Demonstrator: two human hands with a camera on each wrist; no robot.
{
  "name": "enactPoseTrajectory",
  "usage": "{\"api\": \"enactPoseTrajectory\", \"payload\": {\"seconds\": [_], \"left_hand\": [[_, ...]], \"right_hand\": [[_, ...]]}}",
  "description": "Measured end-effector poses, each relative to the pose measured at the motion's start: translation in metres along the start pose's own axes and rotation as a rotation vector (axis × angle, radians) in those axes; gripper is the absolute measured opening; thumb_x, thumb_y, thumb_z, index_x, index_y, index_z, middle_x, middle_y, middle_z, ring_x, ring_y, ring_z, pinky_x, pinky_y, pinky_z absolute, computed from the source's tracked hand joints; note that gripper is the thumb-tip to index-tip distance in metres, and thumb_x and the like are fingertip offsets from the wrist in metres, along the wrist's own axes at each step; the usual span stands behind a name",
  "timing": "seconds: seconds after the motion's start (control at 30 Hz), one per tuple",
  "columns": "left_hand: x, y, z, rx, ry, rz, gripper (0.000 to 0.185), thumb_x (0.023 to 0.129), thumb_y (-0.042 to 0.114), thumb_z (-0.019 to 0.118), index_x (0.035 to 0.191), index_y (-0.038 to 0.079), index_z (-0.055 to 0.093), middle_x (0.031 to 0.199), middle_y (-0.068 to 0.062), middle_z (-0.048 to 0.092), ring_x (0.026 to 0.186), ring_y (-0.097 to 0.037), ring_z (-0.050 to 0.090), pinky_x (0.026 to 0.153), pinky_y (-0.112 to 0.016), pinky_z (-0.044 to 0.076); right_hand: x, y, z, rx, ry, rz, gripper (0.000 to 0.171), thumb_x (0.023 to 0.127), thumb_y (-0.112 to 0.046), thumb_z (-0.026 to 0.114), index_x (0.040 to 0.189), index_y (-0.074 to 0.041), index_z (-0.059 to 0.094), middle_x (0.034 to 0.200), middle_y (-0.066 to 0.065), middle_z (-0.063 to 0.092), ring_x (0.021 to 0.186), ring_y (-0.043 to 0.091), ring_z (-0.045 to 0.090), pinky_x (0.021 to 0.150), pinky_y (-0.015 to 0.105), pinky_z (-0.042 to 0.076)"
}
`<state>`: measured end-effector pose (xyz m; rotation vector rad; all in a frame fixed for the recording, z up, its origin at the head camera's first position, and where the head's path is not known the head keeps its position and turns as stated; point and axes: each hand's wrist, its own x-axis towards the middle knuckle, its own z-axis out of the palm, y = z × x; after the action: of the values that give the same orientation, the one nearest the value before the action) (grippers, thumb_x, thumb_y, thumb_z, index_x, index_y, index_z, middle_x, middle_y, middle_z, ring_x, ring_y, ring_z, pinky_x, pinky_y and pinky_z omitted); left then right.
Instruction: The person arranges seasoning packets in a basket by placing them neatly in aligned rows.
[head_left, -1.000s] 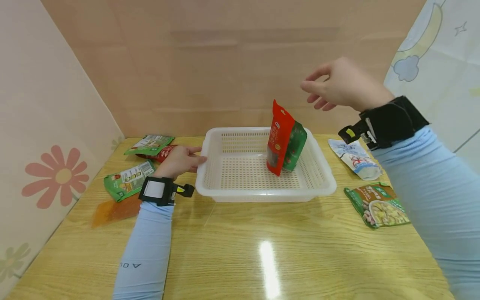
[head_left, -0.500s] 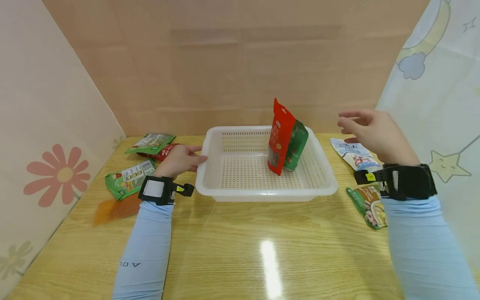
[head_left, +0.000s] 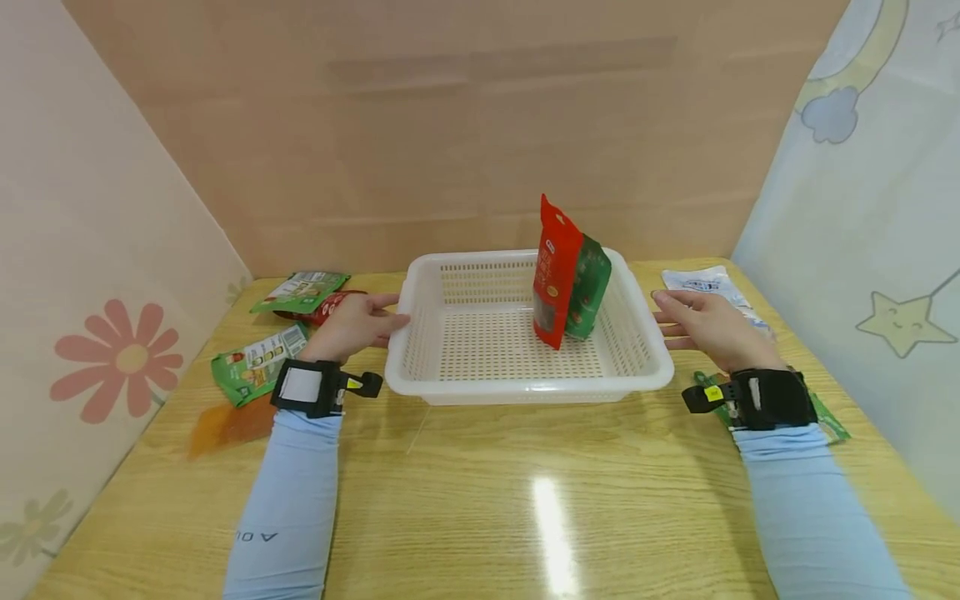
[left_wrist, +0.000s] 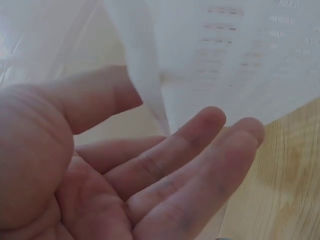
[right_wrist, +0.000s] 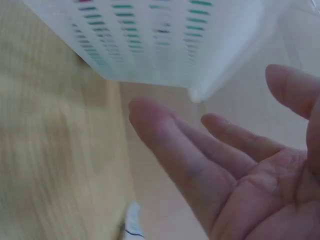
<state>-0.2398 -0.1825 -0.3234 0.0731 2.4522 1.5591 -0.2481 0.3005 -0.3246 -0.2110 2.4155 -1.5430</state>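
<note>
A white plastic basket (head_left: 517, 388) with slotted walls stands on the table. Inside it, towards the right, a red pouch (head_left: 553, 279) stands upright against a green pouch (head_left: 592, 287). My left hand (head_left: 351, 327) holds the basket's left rim; in the left wrist view the thumb goes over the rim and the fingers (left_wrist: 192, 132) lie under it along the outer wall. Beside the right rim is my right hand (head_left: 708, 327), thumb and fingers spread apart. The right wrist view shows its fingers (right_wrist: 175, 145) a little away from the basket wall (right_wrist: 150, 60).
Left of the basket lie a green pouch (head_left: 303, 289) over a dark red pouch (head_left: 326, 308), another green pouch (head_left: 258, 360) and an orange-brown packet (head_left: 232, 425). On the right, a white pouch (head_left: 708, 282) and a green pouch (head_left: 828, 421) lie partly behind my right hand and wrist.
My right hand has come down from above the table at the back right to the basket's right rim. The left hand stays on the left rim, and the pouches stay inside.
</note>
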Motion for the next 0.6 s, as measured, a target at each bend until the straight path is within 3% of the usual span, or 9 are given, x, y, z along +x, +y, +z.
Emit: {"api": "enactPoseTrajectory", "payload": {"seconds": [0.1, 0.23, 0.43, 0.6], "left_hand": [[-0.001, -0.001, -0.002, 0.002, -0.011, 0.001, 0.063, 0.085, 0.026, 0.067, 0.138, 0.004, 0.039, 0.116, -0.017, 0.059, 0.084, -0.025, 0.066, 0.074, -0.042, 0.053], [-0.002, -0.003, -0.010, 0.007, 0.018, 0.004, 0.069, 0.085, 0.034, 0.066, 0.140, 0.005, 0.036, 0.128, -0.017, 0.051, 0.084, -0.027, 0.066, 0.074, -0.039, 0.053], [-0.007, -0.012, -0.034, 0.031, 0.083, 0.024, 0.070, 0.086, 0.036, 0.064, 0.142, 0.008, 0.033, 0.124, -0.018, 0.053, 0.088, -0.022, 0.064, 0.075, -0.032, 0.053], [-0.012, -0.026, -0.065, 0.155, 0.242, 0.082, 0.061, 0.089, 0.036, 0.059, 0.139, 0.007, 0.039, 0.120, -0.021, 0.055, 0.089, -0.023, 0.063, 0.074, -0.029, 0.053]], "right_hand": [[0.005, 0.006, 0.008, 0.072, -0.052, 0.009, 0.074, 0.091, -0.050, 0.045, 0.144, -0.003, 0.023, 0.132, 0.026, 0.042, 0.104, 0.026, 0.059, 0.080, 0.038, 0.051], [0.011, 0.007, 0.013, 0.086, -0.091, -0.007, 0.073, 0.092, -0.048, 0.045, 0.143, 0.000, 0.025, 0.128, 0.028, 0.044, 0.099, 0.027, 0.061, 0.075, 0.040, 0.053], [0.014, 0.011, 0.018, 0.078, -0.074, -0.004, 0.069, 0.091, -0.048, 0.048, 0.139, 0.000, 0.033, 0.123, 0.026, 0.049, 0.096, 0.026, 0.062, 0.073, 0.042, 0.053], [0.015, 0.012, 0.019, 0.078, -0.073, -0.015, 0.068, 0.091, -0.048, 0.049, 0.138, 0.000, 0.036, 0.122, 0.026, 0.050, 0.096, 0.026, 0.062, 0.073, 0.042, 0.053]]}}
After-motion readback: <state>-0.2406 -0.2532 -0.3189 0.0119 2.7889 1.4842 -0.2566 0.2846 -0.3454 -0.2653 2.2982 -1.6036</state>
